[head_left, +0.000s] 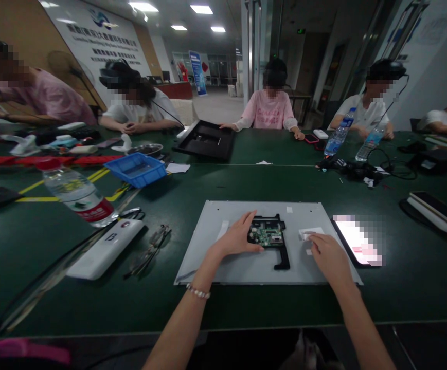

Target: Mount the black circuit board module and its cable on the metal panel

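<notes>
A flat light-grey panel lies on the table before me. On it sits a black frame carrying a green circuit board. My left hand spans the frame's left side, fingertips at its far edge and thumb at its near edge, covering part of it. To the right, my right hand is closed in a pinch at a small white packet lying on the panel. Whatever else may be between those fingertips is too small to see.
A lit phone lies right of the panel. Leftward are eyeglasses, a white power bank, a tilted water bottle and a blue bin. Across the table, a person's hand touches a black tray-like cover; several people sit around.
</notes>
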A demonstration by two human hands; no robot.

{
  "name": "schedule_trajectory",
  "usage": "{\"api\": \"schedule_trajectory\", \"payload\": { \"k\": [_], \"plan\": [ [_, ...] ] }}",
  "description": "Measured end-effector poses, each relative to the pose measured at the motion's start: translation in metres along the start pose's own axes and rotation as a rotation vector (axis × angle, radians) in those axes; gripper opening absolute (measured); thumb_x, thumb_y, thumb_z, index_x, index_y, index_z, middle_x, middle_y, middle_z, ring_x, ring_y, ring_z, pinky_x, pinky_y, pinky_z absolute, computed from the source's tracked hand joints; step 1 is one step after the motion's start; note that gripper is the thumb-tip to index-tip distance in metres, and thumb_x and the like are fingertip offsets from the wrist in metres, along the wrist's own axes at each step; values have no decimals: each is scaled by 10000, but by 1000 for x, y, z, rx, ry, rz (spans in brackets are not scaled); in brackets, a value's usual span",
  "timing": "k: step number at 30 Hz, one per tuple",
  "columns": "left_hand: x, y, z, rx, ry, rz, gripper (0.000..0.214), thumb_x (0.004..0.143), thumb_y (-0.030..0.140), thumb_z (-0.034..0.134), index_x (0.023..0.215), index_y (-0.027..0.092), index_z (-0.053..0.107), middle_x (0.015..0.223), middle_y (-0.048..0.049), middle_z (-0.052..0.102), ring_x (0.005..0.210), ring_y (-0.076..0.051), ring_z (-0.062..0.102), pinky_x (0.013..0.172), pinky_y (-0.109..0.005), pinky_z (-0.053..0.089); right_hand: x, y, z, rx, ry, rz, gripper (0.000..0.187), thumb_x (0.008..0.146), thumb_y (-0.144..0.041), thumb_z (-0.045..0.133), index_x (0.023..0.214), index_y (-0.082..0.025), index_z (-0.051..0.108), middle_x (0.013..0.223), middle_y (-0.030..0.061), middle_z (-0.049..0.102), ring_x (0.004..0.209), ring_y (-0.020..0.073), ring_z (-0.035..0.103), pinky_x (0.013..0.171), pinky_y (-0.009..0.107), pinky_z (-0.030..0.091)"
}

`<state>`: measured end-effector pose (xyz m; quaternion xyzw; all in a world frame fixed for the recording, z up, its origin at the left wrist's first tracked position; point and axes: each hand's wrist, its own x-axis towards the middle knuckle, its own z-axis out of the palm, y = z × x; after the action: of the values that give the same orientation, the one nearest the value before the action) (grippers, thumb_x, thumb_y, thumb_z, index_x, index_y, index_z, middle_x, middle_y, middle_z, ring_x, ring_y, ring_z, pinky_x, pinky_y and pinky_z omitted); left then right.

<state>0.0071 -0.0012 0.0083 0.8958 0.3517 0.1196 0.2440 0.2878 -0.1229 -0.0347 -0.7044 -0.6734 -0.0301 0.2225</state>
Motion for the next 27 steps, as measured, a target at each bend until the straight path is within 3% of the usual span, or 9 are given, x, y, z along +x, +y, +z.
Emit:
{"api": "schedule_trajectory", "payload": {
  "k": [10,16,27],
  "plan": [
    [2,-2,2,4,1,14,1103,649,572,663,1455,200,7,1499,-140,149,1345,-339,235,1080,-468,262,4,2,6,143,69,14,282,853,-232,447,1076,-173,608,1096,83,618,1044,224,523,903,369,417],
    [3,-1,1,6,9,25,1084,657,554,667,1452,198,23,1493,-148,155,1336,-346,249,1074,-467,274,9,1,13,178,-14,-8,309,857,-318,487,1105,-171,597,1120,96,604,1051,230,522,906,377,414],
    [0,-1,-1,12,-1,-18,1092,650,555,670,1455,216,15,1511,-129,129,1361,-340,201,1090,-471,248,11,-7,5,139,-30,21,248,879,-261,442,1035,-191,621,1046,80,629,961,220,561,836,350,434]
  ]
}}
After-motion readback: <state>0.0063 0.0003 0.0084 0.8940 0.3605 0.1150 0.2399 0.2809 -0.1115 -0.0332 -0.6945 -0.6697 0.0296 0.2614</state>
